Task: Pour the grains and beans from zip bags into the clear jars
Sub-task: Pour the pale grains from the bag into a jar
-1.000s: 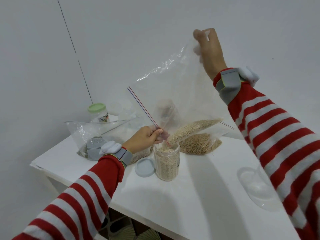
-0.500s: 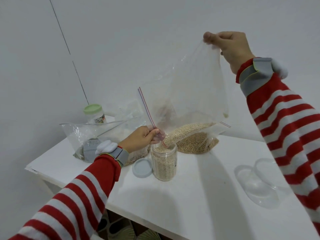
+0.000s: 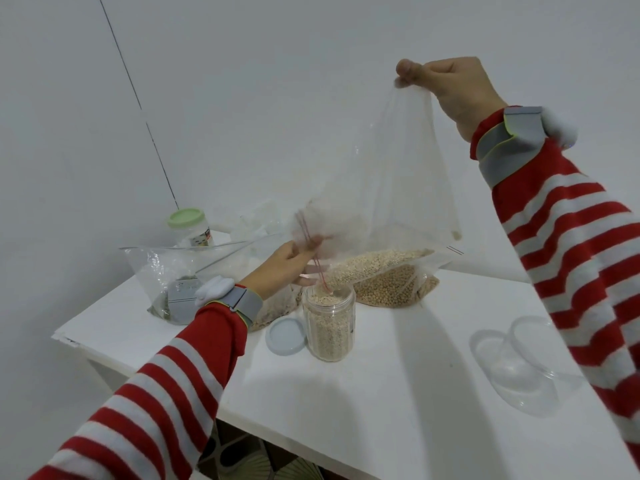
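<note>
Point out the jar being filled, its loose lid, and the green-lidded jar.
jar (image 3: 329, 332): head view, on its grain-filled side wall.
lid (image 3: 285, 336): head view, centre of its top face.
green-lidded jar (image 3: 187, 218): head view, on the green cap.

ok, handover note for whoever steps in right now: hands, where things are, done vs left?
Right hand: raised, pinching the bottom corner of the zip bag.
Left hand: grip on the bag's mouth, steering it over the open jar.
Jar is nearly full of pale grain; some grain remains in the bag's low corner.
Lid lies beside the jar, on its left.
Left: empty or stop the bag, cap the jar. A bean bag behind is unpoured; empty clear jars lie at right.
</note>
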Tool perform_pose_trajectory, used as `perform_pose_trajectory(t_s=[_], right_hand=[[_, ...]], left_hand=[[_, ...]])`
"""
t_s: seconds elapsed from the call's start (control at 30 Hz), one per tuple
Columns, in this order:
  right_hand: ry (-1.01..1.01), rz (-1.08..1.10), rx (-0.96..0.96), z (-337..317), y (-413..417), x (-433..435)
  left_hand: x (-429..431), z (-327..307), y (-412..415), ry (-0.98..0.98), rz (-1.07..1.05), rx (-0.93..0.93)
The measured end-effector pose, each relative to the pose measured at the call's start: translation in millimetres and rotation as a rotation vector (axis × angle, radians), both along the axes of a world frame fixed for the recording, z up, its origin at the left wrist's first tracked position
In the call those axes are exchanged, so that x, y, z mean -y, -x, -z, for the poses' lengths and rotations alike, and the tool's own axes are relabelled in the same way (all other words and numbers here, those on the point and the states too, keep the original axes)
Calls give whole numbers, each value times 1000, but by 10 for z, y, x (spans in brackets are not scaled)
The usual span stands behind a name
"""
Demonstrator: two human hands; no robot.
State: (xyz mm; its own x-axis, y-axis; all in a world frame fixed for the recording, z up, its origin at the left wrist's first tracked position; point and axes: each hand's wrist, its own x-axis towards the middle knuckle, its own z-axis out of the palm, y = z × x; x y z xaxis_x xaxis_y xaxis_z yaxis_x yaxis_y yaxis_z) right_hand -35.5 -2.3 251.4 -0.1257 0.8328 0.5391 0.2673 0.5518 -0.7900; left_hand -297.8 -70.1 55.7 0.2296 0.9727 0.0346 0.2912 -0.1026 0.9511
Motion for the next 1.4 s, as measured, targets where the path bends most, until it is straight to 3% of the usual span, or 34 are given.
perform_pose_trajectory(t_s=[0.17, 0.3, 0.53, 0.67, 0.83, 1.03, 1.1, 1.27, 1.4], right_hand=[[-3, 4, 0, 18, -5, -2], [10, -9, 11, 51, 44, -18], [4, -8, 5, 187, 98, -24], [68, 4, 103, 386, -2, -39], [423, -96, 101, 1019, -398, -98], [792, -15, 417, 1971, -682, -24], [764, 11, 368, 2121, -703, -34], [590, 59, 24, 2054, -724, 52], [537, -2, 50, 1839, -821, 16]], left_hand=[[27, 32, 37, -7, 9, -14], [53, -39, 2, 14, 42, -164], [-13, -30, -46, 27, 67, -61], [-43, -47, -56, 51, 87, -60], [-102, -30, -67, 79, 94, -73], [-135, -16, -51, 92, 88, -57], [-138, -16, -51, 95, 84, -40], [-137, -19, -18, 110, 80, 15], [-132, -23, 10, 116, 83, 52]])
